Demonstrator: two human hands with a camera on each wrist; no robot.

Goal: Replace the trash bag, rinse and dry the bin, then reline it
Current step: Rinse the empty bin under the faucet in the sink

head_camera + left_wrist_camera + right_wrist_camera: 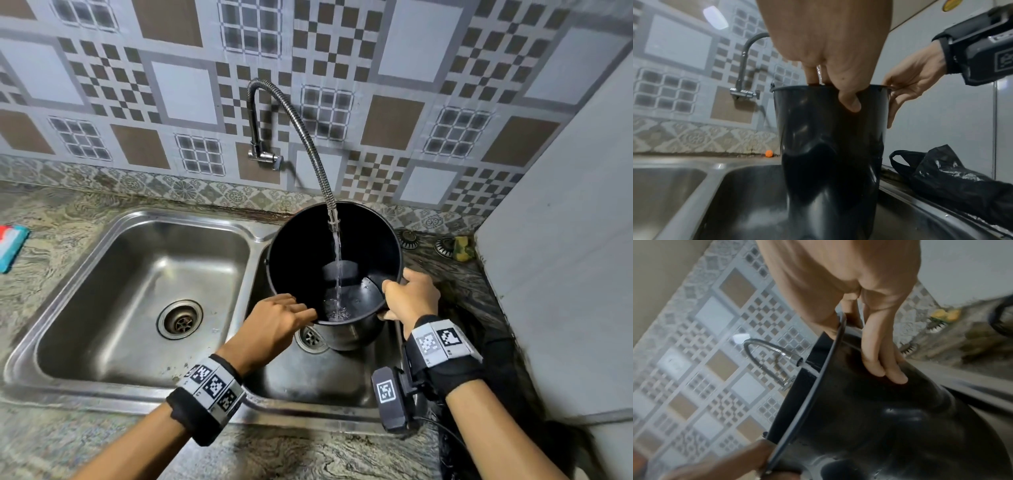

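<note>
A black plastic bin [301, 253] stands in the right sink basin, leaning toward me. Water [337, 274] runs from the bendy metal tap hose [310, 144] into it and pools at the bottom. My left hand [305, 313] pinches the near rim; in the left wrist view its thumb [851, 104] is outside the wall and its fingers are inside. My right hand [394, 291] grips the right rim, with its fingers [884, 363] spread on the outer wall. A crumpled black trash bag [953, 177] lies on the counter right of the sink.
The left basin [102, 274] of the steel double sink has an open drain [180, 318]. A teal and red cloth [10, 243] lies far left on the stone counter. A yellow sponge [464, 246] sits at the back right. A white appliance wall [565, 240] closes off the right side.
</note>
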